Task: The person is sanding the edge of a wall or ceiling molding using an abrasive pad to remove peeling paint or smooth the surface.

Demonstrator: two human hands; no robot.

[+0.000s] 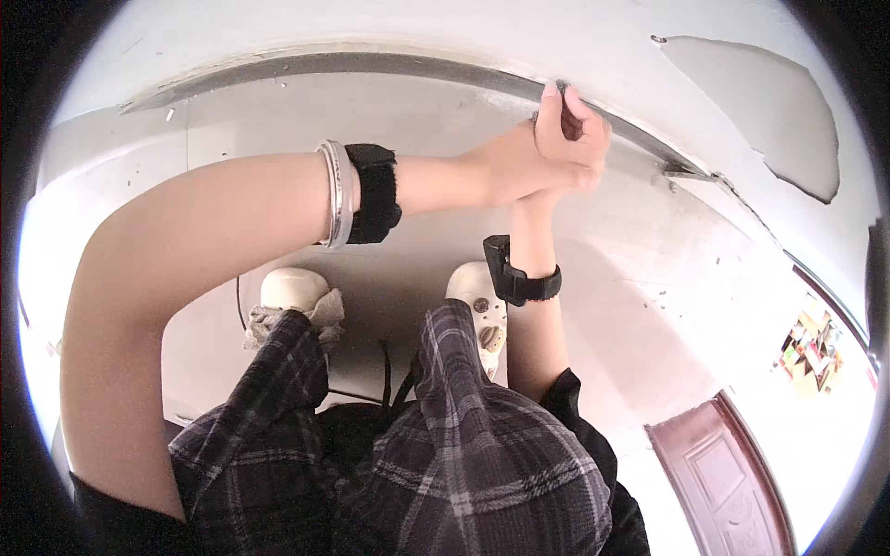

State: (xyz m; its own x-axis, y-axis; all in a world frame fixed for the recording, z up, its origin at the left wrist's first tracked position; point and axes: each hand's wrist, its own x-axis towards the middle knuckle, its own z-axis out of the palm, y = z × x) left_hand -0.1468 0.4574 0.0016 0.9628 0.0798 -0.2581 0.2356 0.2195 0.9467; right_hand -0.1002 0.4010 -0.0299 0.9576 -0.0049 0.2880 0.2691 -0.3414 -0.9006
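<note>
My left hand (508, 159) reaches across to the right, and it meets my right hand (586, 153) close to the wall. The two overlap, with fingers curled and pressed together, so which fingers belong to which hand is partly hidden. A small dark, rough-looking thing (572, 126) shows between the fingers; its kind cannot be made out. The fingertips are right by the grey strip (389, 63) along the foot of the wall. My left wrist carries a silver bangle (336, 193) and a black band (374, 193); another black band (533, 285) circles my right wrist.
The white wall (371, 23) rises ahead, with a bare grey patch (774, 111) at the right. Small crumbs dot the pale floor (213, 130). My light shoes (295, 289) are below. A reddish-brown door (718, 473) stands at the lower right, with a colourful pile (813, 355) beyond.
</note>
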